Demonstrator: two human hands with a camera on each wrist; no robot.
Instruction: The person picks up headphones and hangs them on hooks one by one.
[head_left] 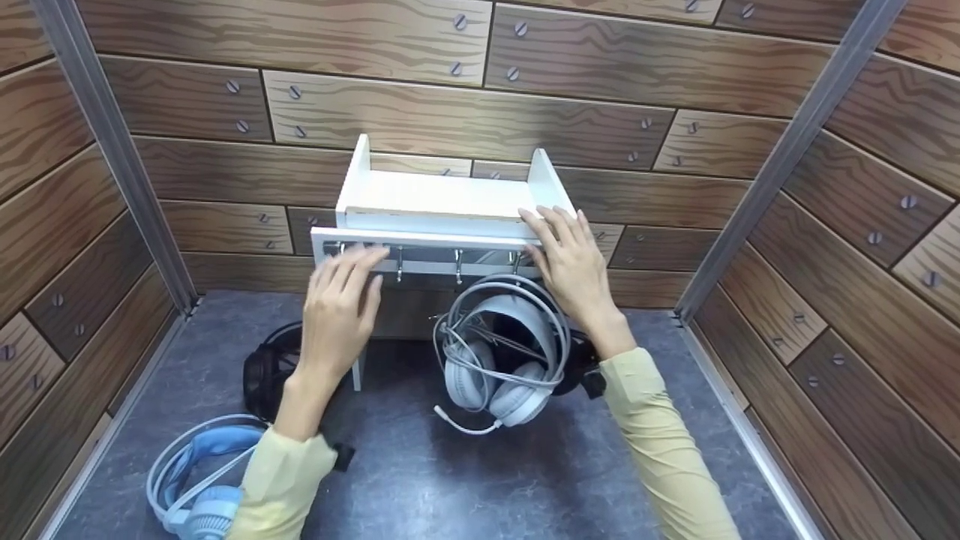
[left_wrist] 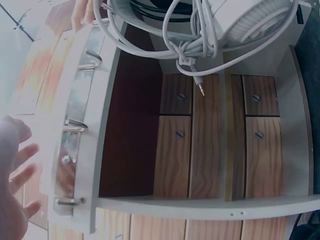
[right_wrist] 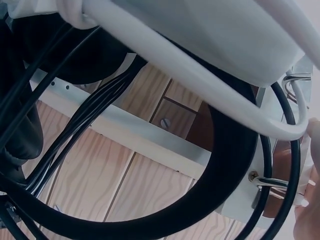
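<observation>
A white shelf rack [head_left: 442,193] with a row of metal hooks [head_left: 458,266] stands against the back wall. My right hand [head_left: 574,259] rests on its right end, fingers over the top edge and thumb lower at the front. Below that hand hangs a white headset [head_left: 517,397] with its cable coiled and its microphone pointing down left. Behind it hangs a black headset [right_wrist: 235,150], its cable looped over a hook [right_wrist: 275,183]. My left hand [head_left: 337,311] is in front of the rack's left end, fingers loosely extended and holding nothing; the left wrist view shows fingers [left_wrist: 24,177] apart from the hook rail.
On the grey floor [head_left: 420,480] at the left lie a light blue headset [head_left: 214,510], partly behind my left sleeve, and a black headset [head_left: 262,375], partly behind my left forearm. Wood-patterned walls [head_left: 840,300] with metal corner strips enclose the space. The rack's top shelf has raised sides.
</observation>
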